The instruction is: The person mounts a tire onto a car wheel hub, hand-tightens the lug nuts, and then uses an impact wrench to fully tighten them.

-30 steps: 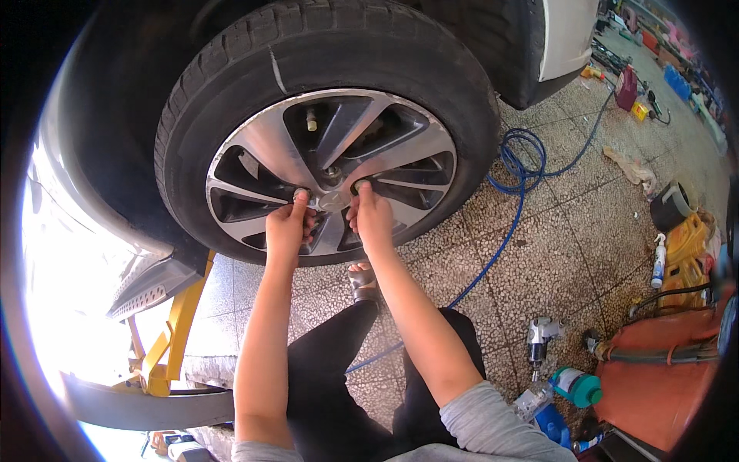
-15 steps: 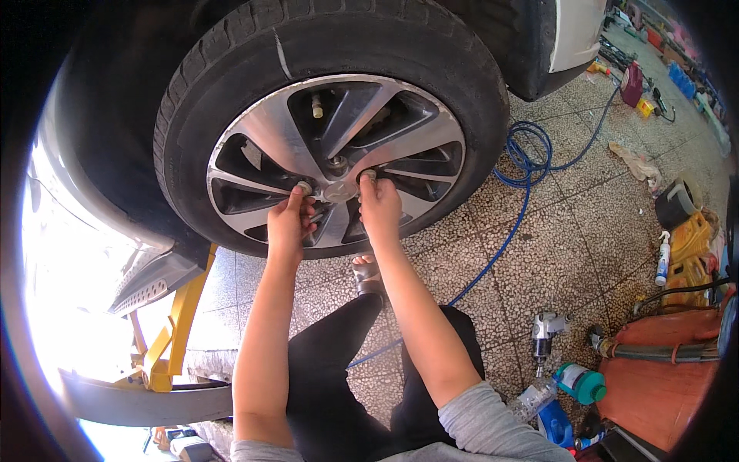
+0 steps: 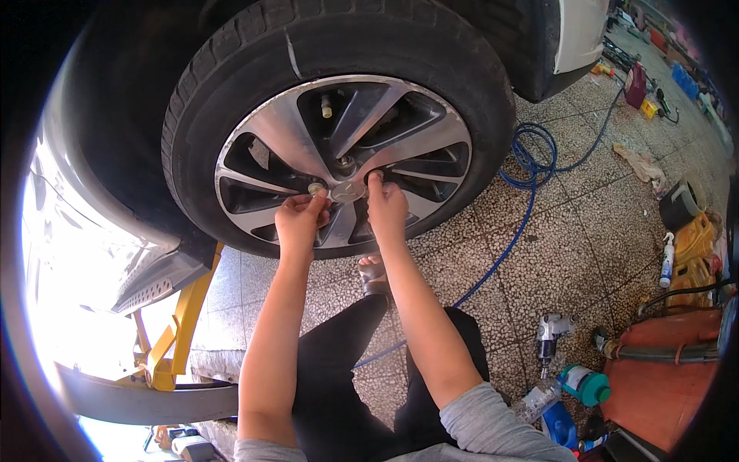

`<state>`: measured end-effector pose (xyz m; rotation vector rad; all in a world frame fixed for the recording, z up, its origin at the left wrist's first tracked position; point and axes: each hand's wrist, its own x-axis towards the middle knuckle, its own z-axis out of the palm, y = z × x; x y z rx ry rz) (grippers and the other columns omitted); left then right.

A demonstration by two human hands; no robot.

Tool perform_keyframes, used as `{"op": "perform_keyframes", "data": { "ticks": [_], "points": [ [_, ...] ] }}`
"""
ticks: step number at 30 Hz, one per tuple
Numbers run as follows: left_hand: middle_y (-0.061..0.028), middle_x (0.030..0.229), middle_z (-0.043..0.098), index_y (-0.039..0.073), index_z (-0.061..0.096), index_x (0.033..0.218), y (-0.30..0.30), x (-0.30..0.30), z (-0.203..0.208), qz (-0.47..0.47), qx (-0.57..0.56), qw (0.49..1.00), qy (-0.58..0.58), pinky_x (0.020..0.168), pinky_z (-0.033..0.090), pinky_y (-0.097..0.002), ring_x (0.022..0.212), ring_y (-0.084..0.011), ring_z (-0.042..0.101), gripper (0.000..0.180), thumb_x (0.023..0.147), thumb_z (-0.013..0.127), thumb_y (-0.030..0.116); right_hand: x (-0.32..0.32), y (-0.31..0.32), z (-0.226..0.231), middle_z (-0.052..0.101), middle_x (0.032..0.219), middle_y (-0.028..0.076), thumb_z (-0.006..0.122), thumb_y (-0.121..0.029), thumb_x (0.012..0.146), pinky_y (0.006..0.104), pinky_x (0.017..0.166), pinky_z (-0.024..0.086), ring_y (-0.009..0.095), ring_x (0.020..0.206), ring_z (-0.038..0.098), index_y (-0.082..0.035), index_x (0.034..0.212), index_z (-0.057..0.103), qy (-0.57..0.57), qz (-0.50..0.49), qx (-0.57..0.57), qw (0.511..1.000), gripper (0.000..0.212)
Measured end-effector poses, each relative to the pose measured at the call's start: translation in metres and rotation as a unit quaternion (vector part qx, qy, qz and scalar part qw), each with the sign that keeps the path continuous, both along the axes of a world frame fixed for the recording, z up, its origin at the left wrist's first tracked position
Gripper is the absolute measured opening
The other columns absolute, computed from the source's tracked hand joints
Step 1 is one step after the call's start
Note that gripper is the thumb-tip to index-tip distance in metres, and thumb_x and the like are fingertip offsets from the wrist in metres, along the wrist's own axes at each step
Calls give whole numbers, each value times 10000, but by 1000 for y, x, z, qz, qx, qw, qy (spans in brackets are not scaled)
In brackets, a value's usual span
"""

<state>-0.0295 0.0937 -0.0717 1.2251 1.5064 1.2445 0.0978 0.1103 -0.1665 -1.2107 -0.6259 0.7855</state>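
A car wheel with a black tire (image 3: 431, 58) and a silver alloy rim (image 3: 281, 138) stands before me. Left of its round center cap (image 3: 348, 192), my left hand (image 3: 300, 225) pinches a lug nut (image 3: 316, 187) at a bolt hole, thumb on its near side. To the right of the cap, my right hand (image 3: 387, 209) has its fingertips on another lug nut (image 3: 375, 176), which they partly cover. A further bolt hole (image 3: 344, 162) shows above the cap, its inside dark. The valve stem (image 3: 326, 107) sticks out near the rim's upper edge.
A blue air hose (image 3: 504, 250) coils on the speckled tile floor. An impact wrench (image 3: 551, 333), a teal-capped bottle (image 3: 585, 384) and an orange-red machine (image 3: 662, 369) stand at my right. A yellow lift arm (image 3: 185, 319) is at my left. Yellow jugs (image 3: 693, 239) line the right side.
The view has shifted slightly, so the wheel sits a little further right. My left fingers have turned and curled closer about their lug nut; my right hand stays at its nut.
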Motion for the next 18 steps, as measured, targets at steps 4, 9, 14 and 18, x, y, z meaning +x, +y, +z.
{"op": "perform_keyframes", "data": {
  "ticks": [4,9,14,18],
  "points": [
    [-119,825,709,-58,570,1000,2,0,-1,14,-9,996,-82,595,539,-238,635,-123,634,344,897,789,188,2,3,-3,579,552,26,546,-437,1023,242,406,391,103,438,523,-32,707,613,225,101,-17,969,518],
    [-104,818,694,-53,574,997,4,1,-6,22,14,999,-40,624,547,-242,661,-124,635,371,880,809,209,1,2,0,591,590,29,580,-412,1011,243,406,398,99,448,525,-33,736,613,46,32,14,998,469],
    [-87,796,682,-44,585,966,6,3,-10,42,46,998,17,573,526,-235,634,-117,613,391,854,837,233,3,-4,5,595,589,36,528,-450,1026,245,401,392,103,442,525,-34,733,614,147,78,-28,986,516],
    [-75,758,676,-44,618,910,4,3,-11,65,49,995,64,512,491,-240,566,-113,583,377,880,812,278,4,-3,5,591,578,37,505,-471,1027,245,401,394,106,435,519,-31,732,616,167,91,-4,982,541]
  ]
}}
